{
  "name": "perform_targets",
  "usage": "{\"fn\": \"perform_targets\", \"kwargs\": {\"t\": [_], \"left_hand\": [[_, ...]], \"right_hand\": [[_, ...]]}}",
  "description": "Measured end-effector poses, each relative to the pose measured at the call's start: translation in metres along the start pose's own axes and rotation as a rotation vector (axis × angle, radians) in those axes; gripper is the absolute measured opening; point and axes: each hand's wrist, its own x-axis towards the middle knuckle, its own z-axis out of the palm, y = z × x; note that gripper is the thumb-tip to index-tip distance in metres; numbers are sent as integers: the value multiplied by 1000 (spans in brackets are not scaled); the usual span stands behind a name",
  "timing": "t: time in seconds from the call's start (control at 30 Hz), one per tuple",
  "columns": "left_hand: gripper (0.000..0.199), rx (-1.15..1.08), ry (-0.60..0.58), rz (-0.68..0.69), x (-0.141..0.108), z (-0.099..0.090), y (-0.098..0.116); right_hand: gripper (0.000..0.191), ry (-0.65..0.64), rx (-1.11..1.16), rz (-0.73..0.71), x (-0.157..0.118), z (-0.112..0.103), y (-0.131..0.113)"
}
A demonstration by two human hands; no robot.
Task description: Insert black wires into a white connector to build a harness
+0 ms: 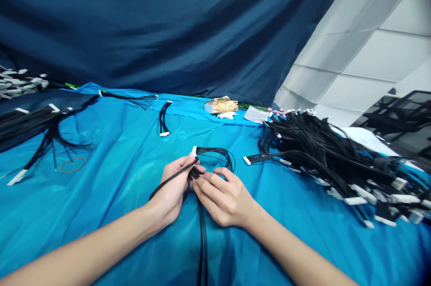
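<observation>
Between my hands is a black wire harness [215, 150] with a white connector [194, 150] at its upper end. My left hand [173, 187] is closed round the bundled wires, thumb near the connector. Some wires loop to the right behind my fingers, one strand crosses my left palm, and a few hang down toward the front edge of view. Fingers of my right hand [224, 196] are pinched on the wires just beside the left fingertips. What exactly lies between those right fingertips is partly hidden.
A large heap of black wire harnesses [313, 151] lies on the right of the blue cloth [128, 160]. More harnesses [37, 129] are at left, near a rubber band [74, 165]. A short harness [164, 117] and a gold packet [222, 105] lie toward the back.
</observation>
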Motion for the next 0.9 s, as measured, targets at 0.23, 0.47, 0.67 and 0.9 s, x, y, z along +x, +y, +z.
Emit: {"fn": "perform_targets", "kwargs": {"t": [0.23,0.47,0.67,0.9], "left_hand": [[11,-49,21,-31,2,-1,-7],[13,-54,8,-84,5,-5,-11],[8,-77,-5,-116,5,-5,-10],[5,-113,-70,-158,9,-6,-11]], "right_hand": [[26,-54,15,5,2,2,1],[27,-116,21,-22,1,3,3],[28,-64,63,-22,1,3,7],[16,-37,155,163,-5,9,12]]}}
